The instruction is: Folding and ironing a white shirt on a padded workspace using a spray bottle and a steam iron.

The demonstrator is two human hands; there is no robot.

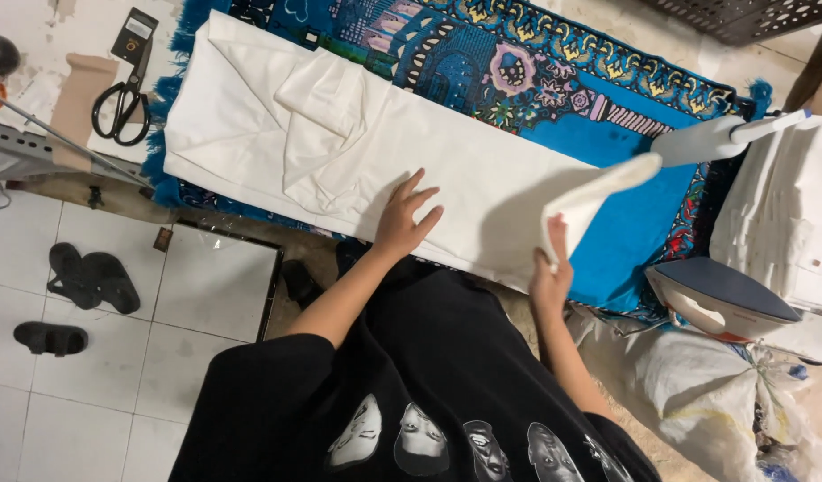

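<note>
1. The left hand (409, 217) lies flat and open on the white cloth (357, 152), fingers spread, holding nothing; I judge it presses the cloth down so that it does not slide.
2. The right hand (551, 268) is closed on the near right corner of the white cloth and lifts it; the corner stands up and curls over, while the rest stays flat.
3. The white cloth is spread long across a blue patterned rug (554, 80), which covers the bench (36, 54); the rug seems to serve as padding under it.
4. Right of the cloth, an iron (719, 299) rests on its side, and a stack of folded white cloth (781, 223) lies beyond it; both are within reach.
5. Left of the cloth, black scissors (121, 98) lie on the bare bench.
6. Below the cloth's left end, black sandals (90, 278) stand on the tiled floor (116, 393).
</note>
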